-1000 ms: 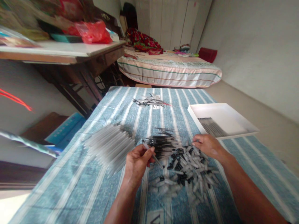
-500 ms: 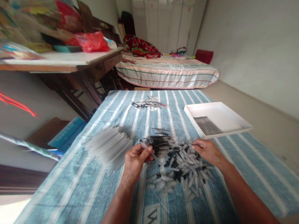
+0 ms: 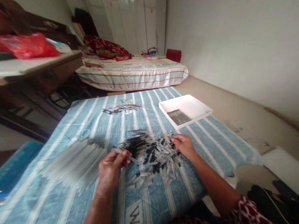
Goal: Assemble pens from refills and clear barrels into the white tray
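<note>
My left hand (image 3: 114, 165) is closed around a translucent grey pen barrel (image 3: 128, 155), which slants down to the right between thumb and fingers. My right hand (image 3: 184, 145) has thumb and forefinger pinched at the upper right edge of a pile of pen caps (image 3: 167, 152), grey and black; what lies between its fingertips is too small to make out. Behind the left fingers lies a heap of thin black pen refills (image 3: 137, 142). To the left of that hand, many clear pen barrels (image 3: 79, 161) lie side by side in a stack.
A shallow white box (image 3: 196, 105) at the back right holds a row of dark-filled pens (image 3: 179, 116). Farther back lie scattered thin pieces (image 3: 123, 107) on the striped blue cloth (image 3: 112, 199). A bed (image 3: 133, 73) stands beyond, and a side table (image 3: 67, 59) with a red bag at left.
The view has turned to the right, so the table and everything on it sit farther left in the picture. Both hands keep nearly the same pose, the left still holding the pen barrel.
</note>
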{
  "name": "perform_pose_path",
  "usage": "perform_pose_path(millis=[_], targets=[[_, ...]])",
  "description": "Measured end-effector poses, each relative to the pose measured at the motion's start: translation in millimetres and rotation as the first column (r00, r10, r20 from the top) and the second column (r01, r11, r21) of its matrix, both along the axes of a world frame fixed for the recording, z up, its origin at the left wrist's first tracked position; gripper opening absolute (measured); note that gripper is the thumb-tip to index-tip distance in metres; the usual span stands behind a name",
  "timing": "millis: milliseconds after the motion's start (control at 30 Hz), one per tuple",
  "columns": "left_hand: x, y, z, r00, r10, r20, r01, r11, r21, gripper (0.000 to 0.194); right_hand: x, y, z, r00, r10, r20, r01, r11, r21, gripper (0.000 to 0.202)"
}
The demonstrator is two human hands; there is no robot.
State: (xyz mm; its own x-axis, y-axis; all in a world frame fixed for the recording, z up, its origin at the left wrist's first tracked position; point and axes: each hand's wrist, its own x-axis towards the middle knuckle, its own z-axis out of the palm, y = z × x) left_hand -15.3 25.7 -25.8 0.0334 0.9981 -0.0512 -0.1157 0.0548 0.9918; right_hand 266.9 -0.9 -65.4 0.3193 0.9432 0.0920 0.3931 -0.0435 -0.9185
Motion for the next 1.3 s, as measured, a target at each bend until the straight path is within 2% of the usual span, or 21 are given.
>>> perform_pose_path(millis=[167,667,900,1067,1300], targets=[[1,2,-0.3,1.000,0.008,-0.009,-0.008,1.000,-0.007,0.018,-3,7,-2.1,0.996,-0.048,-0.081,0.048,0.999,-0.003,0.028],[5,1,6.3,0.997,-0.003,0.081,0.005,1.000,-0.028,0.017,-11,19,-14.7,0.972,-0.218,-0.086,0.225,0.971,0.080,0.026],[5,3,2.9,0.997,-0.052,0.051,0.052,0.999,-0.006,0.018,-18,25,-17.3,0.967,-0.237,-0.095,0.247,0.963,0.105,0.025],[5,4,3.9,0.997,-0.022,0.078,0.022,1.000,0.002,0.021,-25,27,-18.4,0.962,-0.243,-0.123,0.259,0.956,0.135,0.028],[3,-1,6.2,0.990,-0.019,0.140,0.020,1.000,-0.005,0.022,-41,21,-4.7,0.964,-0.173,-0.200,0.204,0.968,0.146,0.025]])
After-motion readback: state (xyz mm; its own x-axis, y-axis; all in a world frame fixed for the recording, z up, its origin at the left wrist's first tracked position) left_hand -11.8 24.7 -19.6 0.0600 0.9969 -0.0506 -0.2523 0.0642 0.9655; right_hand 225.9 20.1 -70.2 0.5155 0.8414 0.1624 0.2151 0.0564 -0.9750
